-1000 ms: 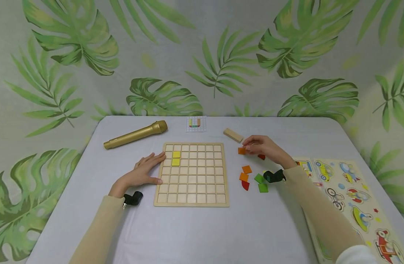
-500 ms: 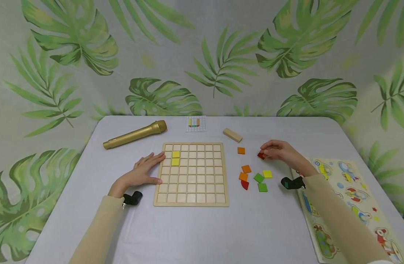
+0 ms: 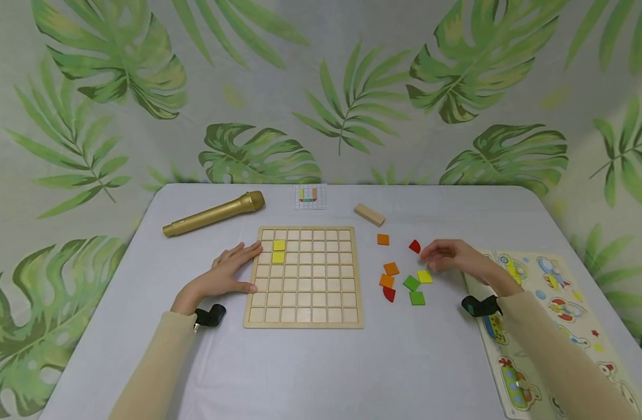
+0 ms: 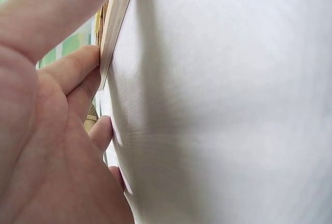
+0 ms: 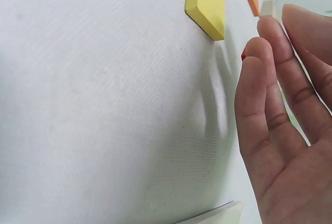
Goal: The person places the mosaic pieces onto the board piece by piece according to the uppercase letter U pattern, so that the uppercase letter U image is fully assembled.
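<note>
My left hand (image 3: 227,272) rests at the left edge of a wooden grid board (image 3: 305,325), thumb and fingertips touching its frame. Two yellow square tiles (image 3: 279,257) sit in the board's second column. My right hand (image 3: 457,259) holds nothing, its fingers loosely bent over the cloth. Just left of its fingertips lies a red quarter-round tile (image 3: 414,246), and below them a loose yellow square tile (image 5: 207,6). Further left are orange tiles (image 3: 391,269), green tiles (image 3: 417,298) and another red quarter-round tile (image 3: 389,294).
A gold microphone (image 3: 216,214) lies at the back left. Behind the board is a small pattern card (image 3: 310,197), and right of that a plain wooden block (image 3: 369,214). A picture puzzle board (image 3: 520,350) lies under the right forearm.
My right hand went from the orange tile by the wooden block to the upper red tile, then drew back to the right, leaving both tiles on the table. The left hand stayed put.
</note>
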The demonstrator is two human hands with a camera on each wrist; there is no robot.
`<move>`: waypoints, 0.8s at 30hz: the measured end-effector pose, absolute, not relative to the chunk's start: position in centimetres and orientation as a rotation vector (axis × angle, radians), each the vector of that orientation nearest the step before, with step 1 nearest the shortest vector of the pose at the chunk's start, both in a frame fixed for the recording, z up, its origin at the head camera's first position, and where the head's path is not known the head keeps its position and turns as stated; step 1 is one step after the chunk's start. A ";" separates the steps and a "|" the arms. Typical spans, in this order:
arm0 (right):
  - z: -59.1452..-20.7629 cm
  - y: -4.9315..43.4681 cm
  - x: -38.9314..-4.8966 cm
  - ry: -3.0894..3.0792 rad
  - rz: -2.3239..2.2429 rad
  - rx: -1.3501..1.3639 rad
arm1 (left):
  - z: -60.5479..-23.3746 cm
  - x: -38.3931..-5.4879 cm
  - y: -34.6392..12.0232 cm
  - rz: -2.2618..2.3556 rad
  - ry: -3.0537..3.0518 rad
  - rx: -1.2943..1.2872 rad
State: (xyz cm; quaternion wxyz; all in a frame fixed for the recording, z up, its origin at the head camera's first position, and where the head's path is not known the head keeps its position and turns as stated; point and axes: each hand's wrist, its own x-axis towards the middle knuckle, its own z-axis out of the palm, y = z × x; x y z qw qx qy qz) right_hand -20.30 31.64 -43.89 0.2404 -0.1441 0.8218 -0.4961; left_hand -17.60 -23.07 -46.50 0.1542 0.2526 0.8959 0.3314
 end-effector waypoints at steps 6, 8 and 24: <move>-44.0 31.6 -20.0 2.254 -1.323 -0.445 | -46.5 -17.7 -23.1 0.949 2.572 0.716; -44.0 31.4 -19.9 2.261 -1.320 -0.461 | -46.5 -17.7 -23.1 0.950 2.572 0.714; -44.4 30.2 -18.6 2.478 -1.122 -0.500 | -46.6 -17.7 -23.1 0.951 2.571 0.713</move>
